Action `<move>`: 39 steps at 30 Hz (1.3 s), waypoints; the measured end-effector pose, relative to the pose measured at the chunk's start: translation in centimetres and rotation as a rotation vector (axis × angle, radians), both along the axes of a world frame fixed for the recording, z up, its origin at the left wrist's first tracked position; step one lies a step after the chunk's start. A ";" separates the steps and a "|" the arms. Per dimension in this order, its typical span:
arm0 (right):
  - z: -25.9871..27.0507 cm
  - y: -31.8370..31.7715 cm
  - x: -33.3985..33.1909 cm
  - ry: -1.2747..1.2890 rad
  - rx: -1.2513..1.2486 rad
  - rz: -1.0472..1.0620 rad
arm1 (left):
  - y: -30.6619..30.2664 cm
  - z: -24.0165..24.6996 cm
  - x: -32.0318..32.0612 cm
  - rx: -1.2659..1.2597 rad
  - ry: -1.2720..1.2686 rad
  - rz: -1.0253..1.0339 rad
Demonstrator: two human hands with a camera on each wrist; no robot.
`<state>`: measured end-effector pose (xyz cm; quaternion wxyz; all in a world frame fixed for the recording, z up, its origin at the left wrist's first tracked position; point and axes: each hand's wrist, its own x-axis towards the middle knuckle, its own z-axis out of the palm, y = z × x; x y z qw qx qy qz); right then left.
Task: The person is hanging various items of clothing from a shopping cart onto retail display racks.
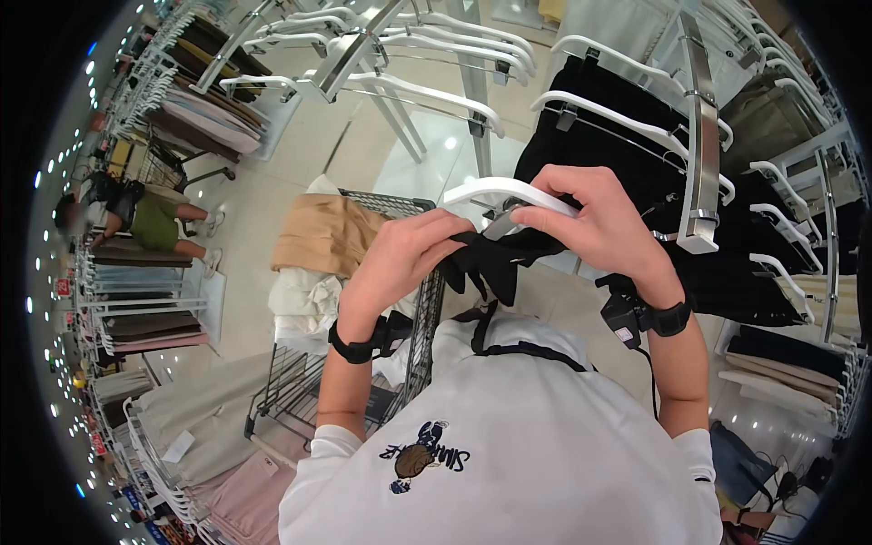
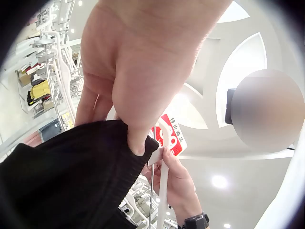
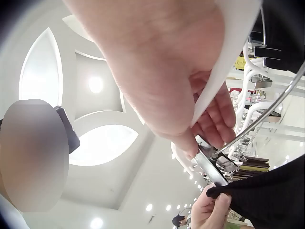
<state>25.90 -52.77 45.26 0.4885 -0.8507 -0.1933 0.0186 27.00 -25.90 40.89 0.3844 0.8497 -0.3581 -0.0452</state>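
Observation:
A white hanger [image 1: 495, 189] with a metal clip [image 3: 209, 164] is held up in front of the chest. The right hand [image 1: 590, 213] pinches the clip between thumb and fingers, the hanger's arm running across its palm. The left hand [image 1: 404, 254] grips the gathered waistband of a black garment [image 2: 81, 167], its thumb on top of the cloth. In the right wrist view the garment's edge [image 3: 224, 191] lies at the end of the clip. The rest of the garment hangs below the hands.
Left of the body stands a wire cart [image 1: 422, 318] holding tan cloth [image 1: 322, 232] and white cloth. White hangers [image 1: 427, 95] hang on a metal rack ahead; black garments [image 1: 618, 104] hang at the right. A person in green [image 1: 154, 218] is at the far left.

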 end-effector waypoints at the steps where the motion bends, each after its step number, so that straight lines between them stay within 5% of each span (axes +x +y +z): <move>1: 0.1 0.0 -0.1 -0.006 0.004 -0.001 | 0.0 0.2 -0.2 0.001 -0.026 0.013; 14: 0.5 0.2 -0.5 -0.051 0.095 0.049 | -0.8 1.4 -1.1 -0.126 -0.132 0.123; 19: 0.6 0.2 -0.4 -0.099 0.131 0.016 | -2.4 0.4 -1.0 -0.450 0.097 0.221; 26: -0.1 0.6 0.1 -0.184 0.148 -0.003 | -3.1 -0.5 -1.5 -0.526 0.292 0.343; 29: -0.7 0.9 -0.4 -0.475 0.008 -0.099 | -3.5 -1.1 -1.5 -0.599 0.319 0.298; 31: -1.1 1.7 -2.9 -1.001 -0.013 -0.281 | -3.6 -2.2 -1.1 -0.685 0.382 0.271; 34: -8.6 0.4 -7.6 -0.957 0.070 -0.170 | -3.3 -3.2 -1.3 -0.681 0.436 0.283; 36: -14.5 0.0 -8.4 -0.537 0.043 -0.168 | -3.4 -3.9 -0.9 -0.675 0.422 0.271; 37: -17.5 -0.2 -8.0 -0.532 0.042 -0.182 | -3.3 -4.3 -0.8 -0.671 0.403 0.264; 39: -21.6 -1.4 -5.5 -0.356 -0.040 -0.487 | -2.1 -6.3 -0.4 -0.661 0.452 0.245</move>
